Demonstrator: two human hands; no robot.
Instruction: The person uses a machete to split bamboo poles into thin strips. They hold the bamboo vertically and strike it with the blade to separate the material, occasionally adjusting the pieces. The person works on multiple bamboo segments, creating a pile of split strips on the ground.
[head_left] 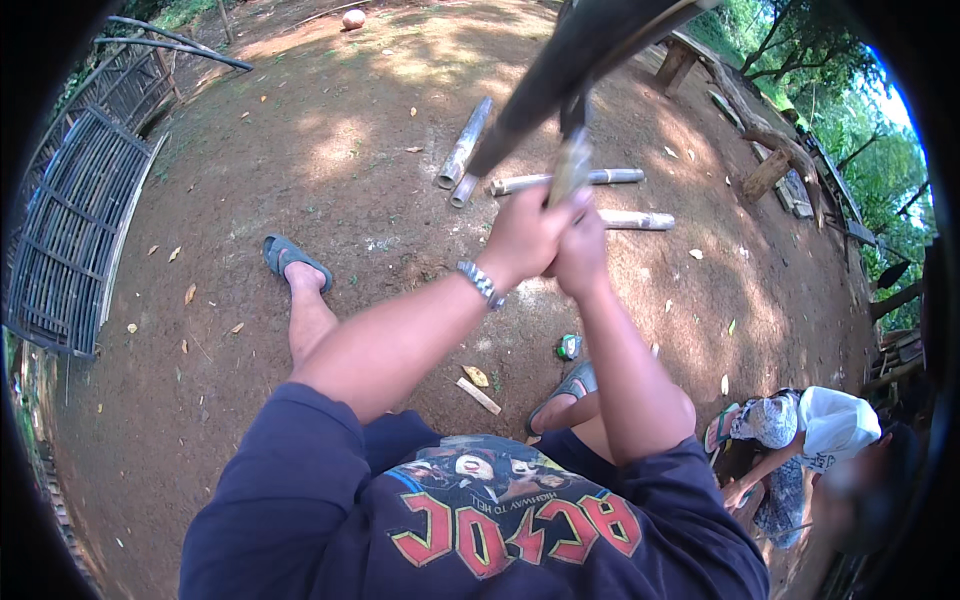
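My left hand (522, 238) and my right hand (582, 248) are closed together round the pale, blurred handle (571, 172) of what looks like a machete, raised in front of me. Its dark blade (574, 112) meets a thick dark pole, apparently a bamboo length (565, 75), that slants up to the upper right. Whether the blade is wedged in the pole I cannot make out. Beyond my hands, cut bamboo pieces lie on the ground: one (465, 142) at the left, one (610, 177) lying crosswise, and a shorter one (640, 220) nearer me.
A person (835, 430) crouches close at my right. A slatted bamboo panel (65, 230) stands at the left, and a log bench (765, 135) at the far right. Near my right foot lie a small green object (569, 347) and a wood strip (478, 395). A round brown object (353, 19) rests far back.
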